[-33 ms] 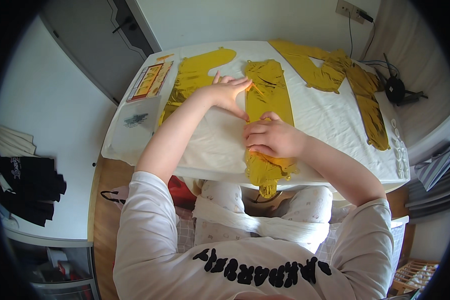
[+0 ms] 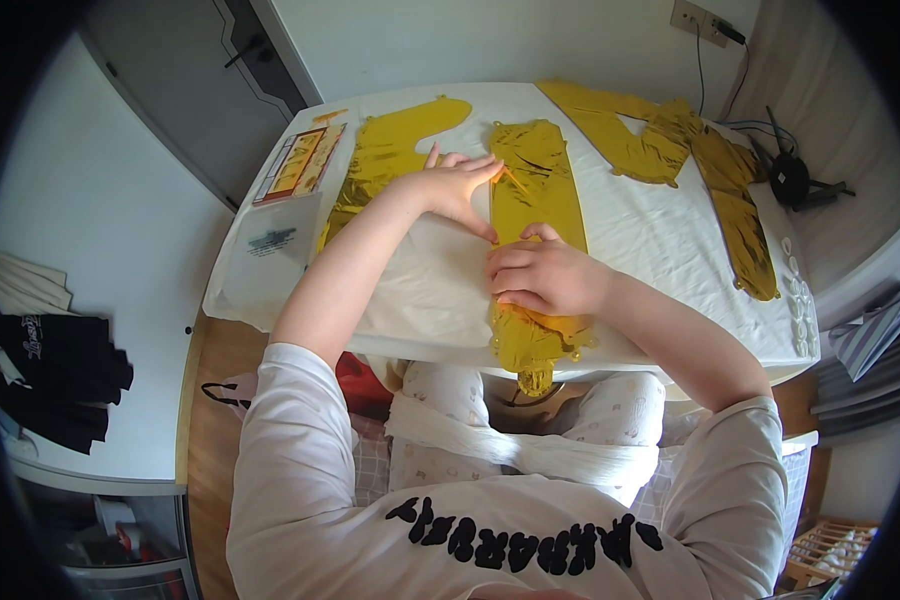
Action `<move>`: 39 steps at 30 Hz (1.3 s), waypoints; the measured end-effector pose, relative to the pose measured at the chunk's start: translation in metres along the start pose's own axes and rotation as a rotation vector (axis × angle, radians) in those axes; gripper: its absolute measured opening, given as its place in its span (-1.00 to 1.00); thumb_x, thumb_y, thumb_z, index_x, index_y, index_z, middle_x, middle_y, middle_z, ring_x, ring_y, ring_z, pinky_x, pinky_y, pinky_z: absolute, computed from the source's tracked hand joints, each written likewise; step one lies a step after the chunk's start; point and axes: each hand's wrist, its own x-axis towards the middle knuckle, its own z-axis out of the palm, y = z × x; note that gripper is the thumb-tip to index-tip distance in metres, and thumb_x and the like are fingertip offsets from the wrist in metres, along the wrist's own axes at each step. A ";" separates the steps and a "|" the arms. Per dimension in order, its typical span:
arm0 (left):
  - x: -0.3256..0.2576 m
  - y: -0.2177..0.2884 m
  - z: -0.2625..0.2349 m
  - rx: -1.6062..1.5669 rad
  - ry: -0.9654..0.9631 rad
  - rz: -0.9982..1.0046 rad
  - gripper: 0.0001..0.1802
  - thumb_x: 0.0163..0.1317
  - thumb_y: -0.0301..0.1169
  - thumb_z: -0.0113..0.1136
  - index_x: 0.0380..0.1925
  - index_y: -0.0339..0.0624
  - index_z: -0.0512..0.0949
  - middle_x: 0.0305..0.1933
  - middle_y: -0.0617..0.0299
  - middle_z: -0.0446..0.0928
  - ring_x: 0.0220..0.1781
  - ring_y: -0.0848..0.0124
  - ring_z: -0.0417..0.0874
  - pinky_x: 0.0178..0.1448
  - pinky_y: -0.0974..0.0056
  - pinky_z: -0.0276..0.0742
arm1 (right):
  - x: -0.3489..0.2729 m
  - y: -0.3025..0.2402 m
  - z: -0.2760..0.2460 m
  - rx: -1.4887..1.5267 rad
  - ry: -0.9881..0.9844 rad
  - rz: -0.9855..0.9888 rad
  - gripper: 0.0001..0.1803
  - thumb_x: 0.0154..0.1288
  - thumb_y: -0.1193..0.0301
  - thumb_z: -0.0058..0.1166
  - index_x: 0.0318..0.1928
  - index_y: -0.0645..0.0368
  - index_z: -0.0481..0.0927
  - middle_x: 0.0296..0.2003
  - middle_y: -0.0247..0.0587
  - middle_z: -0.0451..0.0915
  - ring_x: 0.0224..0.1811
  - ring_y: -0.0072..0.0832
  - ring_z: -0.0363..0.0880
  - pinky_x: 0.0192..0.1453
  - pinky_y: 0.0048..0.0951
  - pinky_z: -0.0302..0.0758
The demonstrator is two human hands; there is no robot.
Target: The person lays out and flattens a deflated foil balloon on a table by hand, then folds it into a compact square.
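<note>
My 2 bare hands are over the gold foil piece point(image 2: 545, 200) that lies lengthwise on the white-covered table point(image 2: 670, 290). It runs from near the far edge down to the near edge, where its narrow crinkled end hangs over.

My left hand point(image 2: 455, 190) lies along the foil's left side with thumb and forefinger spread wide apart. The thumb tip is at the foil's left border, and the fingertips higher up are at a thin orange strip point(image 2: 516, 180) that slants across the foil. My right hand point(image 2: 550, 272) rests on the foil closer to the table's near edge, its fingers curled under; I cannot tell whether they are clamped on the foil.

Toward the table's left edge lies a second gold foil sheet point(image 2: 390, 145) with a curved end, partly behind my left forearm. Beside it, by the left edge, are a printed card point(image 2: 300, 162) and a clear bag point(image 2: 260, 262). More gold foil point(image 2: 650, 150) stretches from the far edge to the right side, and small white rings point(image 2: 799, 300) line up near the right front corner.
</note>
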 end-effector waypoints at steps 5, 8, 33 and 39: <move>0.015 -0.007 0.002 0.004 -0.003 -0.023 0.51 -0.22 0.53 0.37 0.65 0.05 -0.06 0.69 0.23 0.06 0.71 0.15 -0.04 0.68 -0.21 -0.66 | -0.005 0.002 -0.001 0.014 -0.012 0.018 -0.88 0.44 0.31 0.19 -0.06 -0.08 0.65 0.08 -0.43 0.60 0.21 -0.43 0.54 0.38 0.05 0.14; 0.046 -0.029 -0.002 -0.348 0.097 -0.051 0.15 0.12 0.41 0.24 0.58 0.00 0.18 0.55 0.18 0.37 0.58 0.17 0.30 0.71 -0.10 -0.26 | -0.007 0.002 -0.003 -0.013 -0.020 0.027 -0.88 0.50 0.28 0.10 -0.04 -0.12 0.64 0.07 -0.46 0.59 0.18 -0.44 0.54 0.39 0.00 0.17; 0.131 -0.030 -0.016 -0.824 0.593 -0.368 -0.41 0.03 -0.28 0.34 0.11 -0.28 0.64 0.09 -0.03 0.70 0.12 0.18 0.72 0.22 0.19 0.59 | -0.006 0.007 0.004 -0.014 0.039 -0.020 -0.85 0.51 0.23 0.08 -0.03 -0.08 0.62 0.06 -0.41 0.59 0.18 -0.42 0.54 0.40 0.01 0.23; 0.101 -0.044 0.004 -0.819 0.559 -0.462 -0.43 0.22 -0.17 0.33 0.16 -0.28 0.59 0.15 -0.02 0.66 0.18 0.17 0.67 0.23 0.16 0.58 | 0.003 0.001 0.002 0.020 -0.001 -0.017 -0.83 0.47 0.27 0.16 -0.01 -0.05 0.63 0.11 -0.35 0.59 0.23 -0.36 0.53 0.39 0.02 0.25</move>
